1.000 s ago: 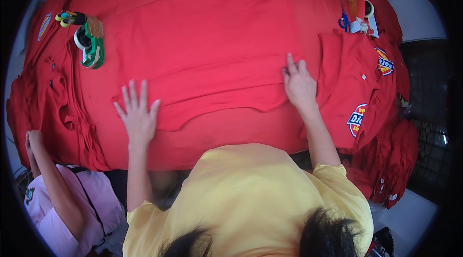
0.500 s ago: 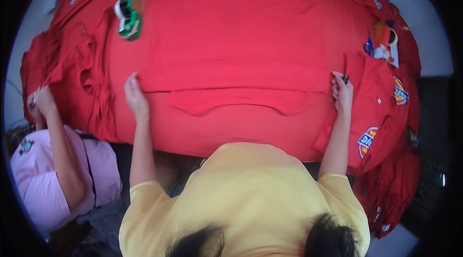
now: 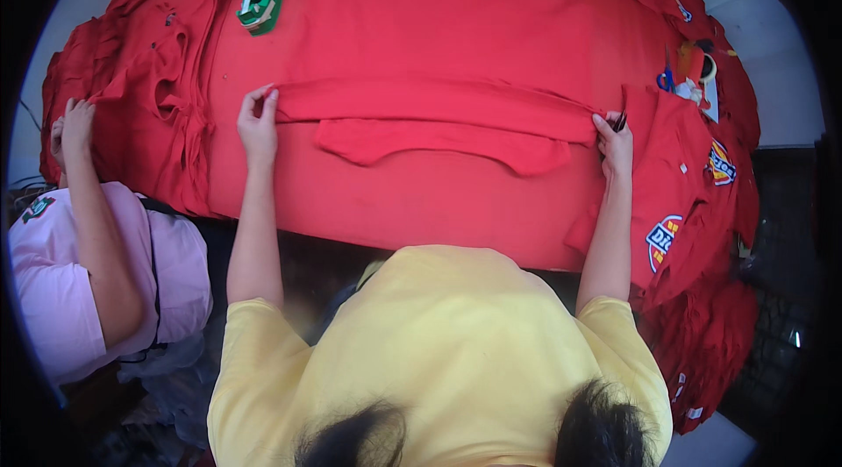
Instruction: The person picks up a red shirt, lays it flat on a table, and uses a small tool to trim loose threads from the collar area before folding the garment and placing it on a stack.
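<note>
A red garment (image 3: pixel 447 37) lies flat before me, its near part folded into a long band (image 3: pixel 438 107). A curved-edged red flap (image 3: pixel 438 141) shows below that band. With thumb and fingers closed, my left hand (image 3: pixel 258 132) pinches the band's left end. At the opposite end, my right hand (image 3: pixel 617 151) grips the band's corner between thumb and fingers. A small dark tool (image 3: pixel 621 121) sticks out of the right hand; its kind is mostly hidden. The band runs nearly straight between both hands.
A green tape dispenser (image 3: pixel 260 7) stands far left. Blue-handled scissors (image 3: pixel 667 77) and a tape roll (image 3: pixel 709 69) lie at right. Red garments with patches (image 3: pixel 662 243) are piled right. Beside me on the left, a person in pink (image 3: pixel 105 283) handles red garments (image 3: pixel 153 90).
The view has shifted, so the table things sit higher. My left hand has gone from loosely extended fingers to a pinch on the band's end. The right hand still holds the other end.
</note>
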Available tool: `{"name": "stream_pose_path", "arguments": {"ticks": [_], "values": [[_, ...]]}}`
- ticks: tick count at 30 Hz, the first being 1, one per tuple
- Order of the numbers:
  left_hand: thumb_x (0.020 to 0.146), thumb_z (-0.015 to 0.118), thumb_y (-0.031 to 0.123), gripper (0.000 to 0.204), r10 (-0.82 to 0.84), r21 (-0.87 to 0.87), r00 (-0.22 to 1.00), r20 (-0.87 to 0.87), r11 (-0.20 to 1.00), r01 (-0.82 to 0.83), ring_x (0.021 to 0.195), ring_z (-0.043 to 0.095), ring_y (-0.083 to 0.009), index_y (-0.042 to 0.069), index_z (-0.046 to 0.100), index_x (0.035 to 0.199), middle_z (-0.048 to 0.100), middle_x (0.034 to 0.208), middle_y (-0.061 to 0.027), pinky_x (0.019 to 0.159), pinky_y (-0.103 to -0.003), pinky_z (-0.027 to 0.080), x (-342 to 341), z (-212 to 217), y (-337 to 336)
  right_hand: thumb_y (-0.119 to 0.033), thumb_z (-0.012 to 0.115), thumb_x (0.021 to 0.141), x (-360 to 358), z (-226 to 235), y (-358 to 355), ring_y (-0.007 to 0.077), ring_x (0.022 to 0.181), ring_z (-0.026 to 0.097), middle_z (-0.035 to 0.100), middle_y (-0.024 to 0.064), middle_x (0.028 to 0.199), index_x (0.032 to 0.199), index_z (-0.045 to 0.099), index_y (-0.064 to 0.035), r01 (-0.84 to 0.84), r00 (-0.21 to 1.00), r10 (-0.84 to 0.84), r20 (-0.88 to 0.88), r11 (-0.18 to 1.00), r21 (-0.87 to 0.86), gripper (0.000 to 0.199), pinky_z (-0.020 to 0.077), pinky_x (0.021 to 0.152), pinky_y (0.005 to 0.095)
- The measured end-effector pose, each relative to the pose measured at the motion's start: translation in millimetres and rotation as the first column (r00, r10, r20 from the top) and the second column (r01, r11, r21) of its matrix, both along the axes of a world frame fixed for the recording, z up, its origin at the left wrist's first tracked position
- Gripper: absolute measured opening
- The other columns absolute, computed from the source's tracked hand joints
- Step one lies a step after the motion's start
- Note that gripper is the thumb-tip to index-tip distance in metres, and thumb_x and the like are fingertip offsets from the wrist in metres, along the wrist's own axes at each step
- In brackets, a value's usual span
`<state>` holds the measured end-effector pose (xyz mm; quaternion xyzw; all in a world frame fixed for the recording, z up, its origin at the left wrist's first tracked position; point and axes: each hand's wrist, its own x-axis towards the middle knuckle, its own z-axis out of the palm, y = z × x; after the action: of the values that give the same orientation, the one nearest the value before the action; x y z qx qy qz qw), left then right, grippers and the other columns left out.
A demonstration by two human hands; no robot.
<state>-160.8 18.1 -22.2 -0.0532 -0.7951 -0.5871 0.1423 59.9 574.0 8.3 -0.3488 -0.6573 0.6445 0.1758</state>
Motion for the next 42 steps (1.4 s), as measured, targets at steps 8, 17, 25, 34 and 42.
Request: {"name": "stream_pose_path", "arguments": {"ticks": [8, 17, 25, 34, 42], "values": [[0.088, 0.056, -0.001, 0.015, -0.439, 0.27, 0.878, 0.191, 0.883, 0.383, 0.11, 0.055, -0.0163, 0.002, 0.056, 0.102, 0.061, 0.115, -0.013, 0.097, -0.028, 0.04, 27, 52, -56, 0.005, 0.06, 0.08, 43, 48, -26, 0.0037, 0.061, 0.042, 0.053, -0.0024, 0.081, 0.106, 0.056, -0.0041, -0.236, 0.947, 0.212, -0.242, 0.969, -0.075, 0.028, 0.0306, 0.048, 0.0187], [0.089, 0.058, 0.005, 0.018, -0.296, 0.169, 0.907, 0.298, 0.952, 0.255, 0.094, 0.056, -0.0087, 0.0, 0.059, 0.106, 0.061, 0.097, -0.0024, 0.087, -0.021, 0.041, 11, 38, -37, -0.002, 0.062, 0.084, 36, 8, -19, 0.0045, 0.053, 0.04, 0.049, -0.0024, 0.07, 0.099, 0.056, -0.0051, -0.06, 0.989, 0.038, -0.144, 0.986, -0.154, 0.017, 0.0296, 0.044, 0.0194], [0.087, 0.056, 0.005, 0.014, -0.458, 0.261, 0.837, 0.3, 0.883, 0.39, 0.098, 0.056, -0.0125, 0.001, 0.061, 0.1, 0.062, 0.098, -0.0044, 0.091, -0.026, 0.04, 19, 28, -46, 0.004, 0.054, 0.079, 45, -1, -11, 0.0051, 0.051, 0.039, 0.052, 0.0003, 0.077, 0.093, 0.056, -0.0065, -0.153, 0.979, 0.132, -0.155, 0.979, -0.134, 0.017, 0.0282, 0.042, 0.0199], [0.088, 0.053, 0.014, 0.024, -0.236, -0.396, 0.863, 0.446, 0.813, 0.427, 0.102, 0.058, -0.0261, -0.005, 0.062, 0.099, 0.063, 0.1, -0.0156, 0.091, -0.032, 0.042, -16, 84, 21, -0.009, 0.056, 0.081, -18, 47, 9, 0.0116, 0.071, 0.057, 0.063, 0.0029, 0.086, 0.092, 0.064, -0.0009, -0.466, 0.868, 0.378, 0.322, 0.844, 0.264, 0.015, 0.046, 0.064, 0.0266], [0.09, 0.055, 0.03, 0.037, 0.21, -0.665, 0.975, -0.076, 0.717, -0.207, 0.101, 0.058, -0.0369, 0.002, 0.061, 0.113, 0.063, 0.105, -0.0205, 0.089, -0.046, 0.045, -195, 28, 122, -0.038, 0.067, 0.082, -228, 24, 58, 0.0322, 0.09, 0.063, 0.067, 0.0152, 0.093, 0.094, 0.062, -0.003, 0.186, 0.94, -0.312, 0.136, 0.807, 0.561, 0.037, 0.0474, 0.08, 0.041]]}}
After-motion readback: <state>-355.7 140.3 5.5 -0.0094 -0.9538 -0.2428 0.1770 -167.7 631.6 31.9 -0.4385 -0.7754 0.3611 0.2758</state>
